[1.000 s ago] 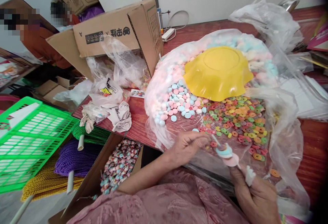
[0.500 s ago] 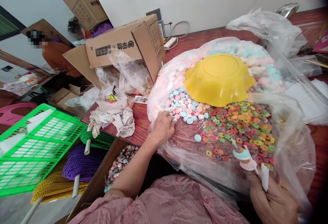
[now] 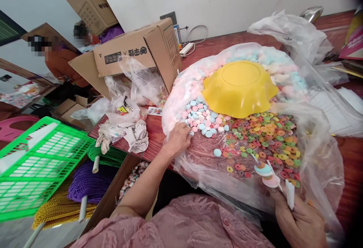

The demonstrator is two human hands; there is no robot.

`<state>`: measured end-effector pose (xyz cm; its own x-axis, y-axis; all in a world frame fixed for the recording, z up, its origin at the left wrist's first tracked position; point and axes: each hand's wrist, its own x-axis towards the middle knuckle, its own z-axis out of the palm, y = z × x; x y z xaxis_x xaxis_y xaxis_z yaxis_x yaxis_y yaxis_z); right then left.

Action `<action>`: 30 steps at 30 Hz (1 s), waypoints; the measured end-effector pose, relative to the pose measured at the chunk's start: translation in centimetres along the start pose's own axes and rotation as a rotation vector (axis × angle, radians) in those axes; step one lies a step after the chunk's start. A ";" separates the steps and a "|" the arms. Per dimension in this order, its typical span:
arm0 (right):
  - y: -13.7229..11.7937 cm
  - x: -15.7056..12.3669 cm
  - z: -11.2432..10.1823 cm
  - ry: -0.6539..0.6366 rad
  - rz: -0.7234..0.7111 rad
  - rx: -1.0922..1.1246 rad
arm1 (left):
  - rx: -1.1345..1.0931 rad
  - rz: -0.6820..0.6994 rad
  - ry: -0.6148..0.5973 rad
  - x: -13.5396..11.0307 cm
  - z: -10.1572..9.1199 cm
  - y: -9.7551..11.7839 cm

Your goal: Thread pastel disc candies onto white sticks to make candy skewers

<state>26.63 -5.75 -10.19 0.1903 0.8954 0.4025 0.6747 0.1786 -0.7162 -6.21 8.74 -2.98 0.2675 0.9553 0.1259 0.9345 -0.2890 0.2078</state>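
My left hand point(image 3: 179, 139) rests at the left edge of a spread of round pink, white and pale blue candies point(image 3: 202, 117), its fingers curled. A pale blue candy shows at the fingertips; whether they grip it is unclear. My right hand point(image 3: 300, 217), at the lower right, is closed around a candy skewer point(image 3: 263, 170) with a blue piece and a pinkish-white piece on a thin stick. A white stick-like piece point(image 3: 289, 194) also juts from this hand. Ring-shaped gummies point(image 3: 263, 138) in many colours lie on the clear plastic beyond it.
An upturned yellow bowl point(image 3: 239, 89) sits on the large plastic bag point(image 3: 177, 100) of candies. An open cardboard box point(image 3: 133, 47) and crumpled wrappers point(image 3: 136, 136) are on the left. A green basket point(image 3: 36, 168) and bundles of cord point(image 3: 87, 180) stand lower left. Two people are at the far left.
The view has shifted slightly, moving most things a little to the left in the picture. Both hands keep nearly the same position over the table, and the right still grips the skewer.
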 end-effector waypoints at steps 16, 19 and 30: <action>-3.8 0.2 -0.9 -0.117 -0.159 0.043 | -1.590 -0.287 0.064 -2.1 -0.3 6.7; -5.8 1.1 -0.5 -0.191 -0.216 0.034 | -1.836 -0.395 -0.011 -1.7 -0.5 8.6; -7.7 1.6 -0.1 -0.233 -0.155 0.013 | -1.938 -0.356 -0.044 -2.3 0.2 10.3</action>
<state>21.87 -5.73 -3.98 -0.0844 0.9262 0.3675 0.6734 0.3248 -0.6641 2.87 3.59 -1.28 0.1905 0.9673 -0.1676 -0.5220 0.2444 0.8172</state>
